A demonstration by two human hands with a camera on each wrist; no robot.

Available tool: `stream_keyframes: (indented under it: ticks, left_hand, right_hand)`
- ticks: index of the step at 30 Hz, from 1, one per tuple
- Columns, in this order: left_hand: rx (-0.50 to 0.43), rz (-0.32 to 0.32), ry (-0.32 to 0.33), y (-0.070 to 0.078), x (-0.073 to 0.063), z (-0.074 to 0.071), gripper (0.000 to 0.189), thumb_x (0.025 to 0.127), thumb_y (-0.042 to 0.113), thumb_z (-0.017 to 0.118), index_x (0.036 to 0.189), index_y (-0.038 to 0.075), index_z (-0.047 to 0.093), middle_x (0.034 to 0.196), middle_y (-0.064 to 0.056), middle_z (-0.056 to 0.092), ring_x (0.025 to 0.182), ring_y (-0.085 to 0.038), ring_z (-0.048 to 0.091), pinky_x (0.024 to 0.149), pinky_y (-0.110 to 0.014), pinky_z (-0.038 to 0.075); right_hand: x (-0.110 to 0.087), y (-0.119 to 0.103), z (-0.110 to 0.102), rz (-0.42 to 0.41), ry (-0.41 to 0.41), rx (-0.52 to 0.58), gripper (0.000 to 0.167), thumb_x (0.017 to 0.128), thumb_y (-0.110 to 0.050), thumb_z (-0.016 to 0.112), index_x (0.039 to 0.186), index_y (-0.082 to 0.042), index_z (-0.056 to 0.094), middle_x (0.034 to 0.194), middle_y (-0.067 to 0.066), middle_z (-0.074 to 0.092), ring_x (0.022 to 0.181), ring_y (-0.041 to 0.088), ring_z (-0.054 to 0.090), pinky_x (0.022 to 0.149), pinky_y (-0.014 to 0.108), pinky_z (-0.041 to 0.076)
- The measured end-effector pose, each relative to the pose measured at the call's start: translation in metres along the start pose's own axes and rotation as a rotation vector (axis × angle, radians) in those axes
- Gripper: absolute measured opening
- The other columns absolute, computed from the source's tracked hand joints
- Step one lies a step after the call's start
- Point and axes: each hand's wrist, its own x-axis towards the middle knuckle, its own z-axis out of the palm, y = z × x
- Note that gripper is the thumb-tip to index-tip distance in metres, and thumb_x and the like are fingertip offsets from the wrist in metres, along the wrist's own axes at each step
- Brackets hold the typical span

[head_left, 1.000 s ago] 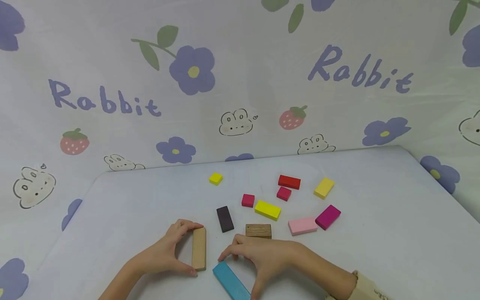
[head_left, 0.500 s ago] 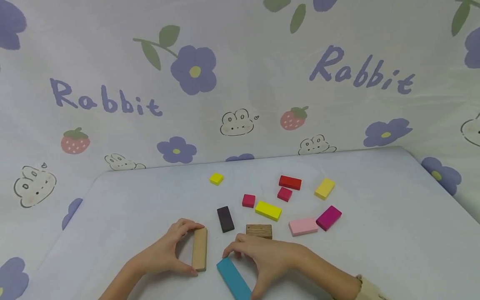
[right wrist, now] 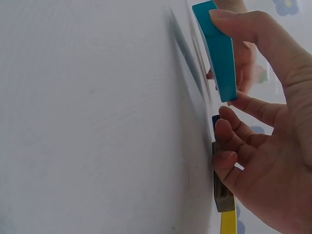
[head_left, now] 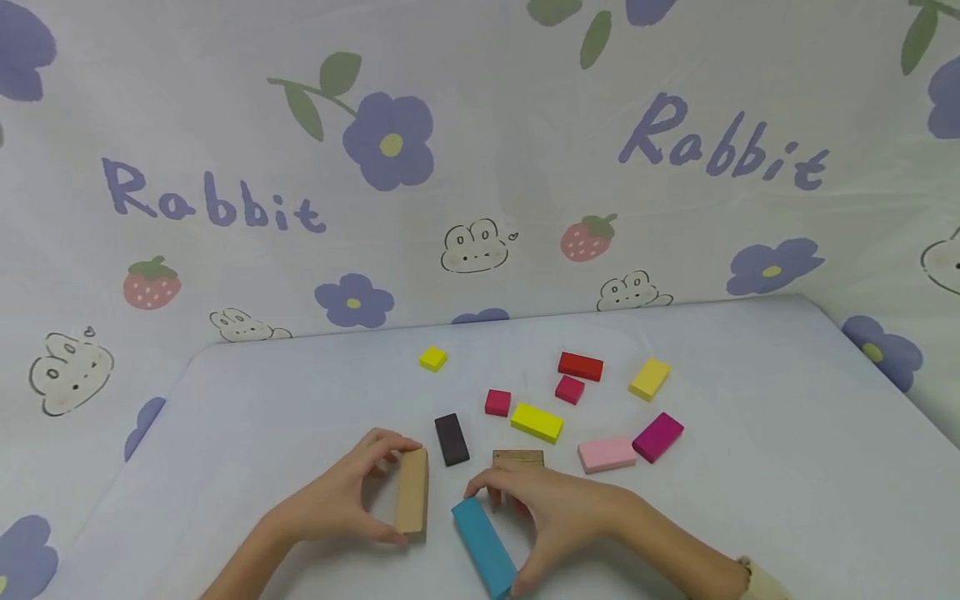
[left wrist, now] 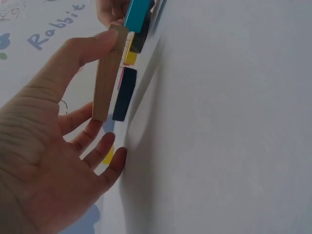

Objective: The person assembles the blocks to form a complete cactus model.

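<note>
Between thumb and fingertips, my left hand (head_left: 337, 492) pinches a long plain wooden block (head_left: 412, 492) by its two ends. In the left wrist view that wooden block (left wrist: 108, 75) is off the table. My right hand (head_left: 562, 512) likewise pinches a long blue block (head_left: 484, 546) end to end, and the right wrist view shows the blue block (right wrist: 222, 56) raised over the table. The two held blocks are apart, the blue one slanted. Just beyond the right hand lies a dark-grained wooden block (head_left: 517, 457), partly hidden by its fingers. A black block (head_left: 452, 439) lies beyond the gap between the hands.
On the white table (head_left: 787, 517) lie a yellow block (head_left: 536, 422), a pink block (head_left: 606, 454), a magenta block (head_left: 657, 437), a red block (head_left: 581, 366), a pale yellow block (head_left: 649, 379) and several small square pieces. A printed cloth (head_left: 480, 150) hangs behind.
The left hand has lifted the plain wooden block slightly and moved it right. The right hand has moved right and a little away from me with the blue block. The other blocks have stayed put.
</note>
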Motion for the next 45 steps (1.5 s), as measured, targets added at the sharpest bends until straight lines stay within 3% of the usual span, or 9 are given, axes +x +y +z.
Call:
stream_keyframes:
  ticks: [15,23,35,45]
  left_hand:
    - [-0.065,-0.012,-0.020,0.025,0.020,0.015,0.085,0.078,0.033,0.095,0.149,0.020,0.050,0.142,-0.005,0.048,0.129,-0.027,0.048,0.103,-0.035,0.054]
    - [-0.128,0.018,-0.007,0.037,0.025,0.025,0.083,0.078,0.029,0.095,0.148,0.020,0.051,0.141,-0.006,0.047,0.128,-0.027,0.049,0.103,-0.035,0.054]
    - [-0.177,0.013,0.013,0.052,0.016,0.043,0.085,0.075,0.030,0.097,0.147,0.023,0.052,0.135,-0.001,0.048,0.124,-0.021,0.051,0.101,-0.033,0.056]
    - [-0.135,0.089,-0.016,0.053,0.009,0.060,0.087,0.074,0.028,0.099,0.147,0.016,0.053,0.132,-0.001,0.047,0.117,-0.011,0.051,0.093,-0.027,0.055]
  right_hand:
    - [-0.013,0.006,-0.007,0.025,0.059,0.040,0.083,0.073,-0.044,0.093,0.144,-0.024,0.054,0.122,-0.015,0.056,0.112,0.005,0.055,0.096,0.023,0.054]
    - [-0.018,0.007,-0.009,0.061,0.109,0.053,0.089,0.074,-0.040,0.095,0.149,-0.019,0.051,0.128,-0.014,0.057,0.118,0.008,0.053,0.105,0.025,0.052]
    - [-0.012,0.004,-0.007,0.159,0.222,0.031,0.094,0.073,-0.037,0.096,0.151,-0.014,0.049,0.137,-0.010,0.058,0.124,0.014,0.054,0.113,0.045,0.051]
    - [-0.004,0.009,-0.011,0.170,0.270,-0.003,0.097,0.073,-0.034,0.097,0.152,-0.008,0.047,0.138,-0.002,0.058,0.124,0.016,0.054,0.111,0.045,0.053]
